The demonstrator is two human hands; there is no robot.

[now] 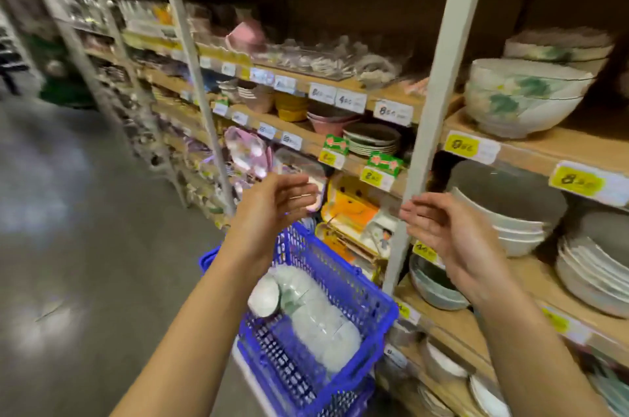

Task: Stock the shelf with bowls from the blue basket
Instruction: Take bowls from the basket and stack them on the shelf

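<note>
Bowls, pale white-green glazed ceramic [306, 311]: a row lying on their sides, nested one against the next, inside the blue plastic lattice basket [360, 287]. The bowl at the far left end of the row shows its white inside.

Blue plastic lattice basket: set low beside the wooden shelving [459, 324], its right wall close to the shelf edge.

Left hand [275, 202]: raised above the basket's far end, palm turned inward. Grip wide, fingers loosely straight, holding nothing.

Right hand [449, 236]: raised above and right of the basket, palm turned inward toward the left hand. Grip wide and empty. The fingertips lie in front of the grey metal upright post [432, 110]; contact cannot be told.

Shelf stock, right of the basket:
- Grey-green bowl [432, 283], just beyond the basket's right rim, on the shelf board.
- Stack of white bowls with grey insides [503, 209], higher and further right.
- Stack of white plates [595, 277], further right again.
- White bowls with green leaf pattern [520, 99], stacked, well above the basket.

Yellow price labels [461, 145]: on the shelf edges above and right of the basket.

Orange-and-yellow packaged goods [354, 209]: just beyond the basket's far rim.

Grey floor [68, 212]: left of the basket, blurred.
</note>
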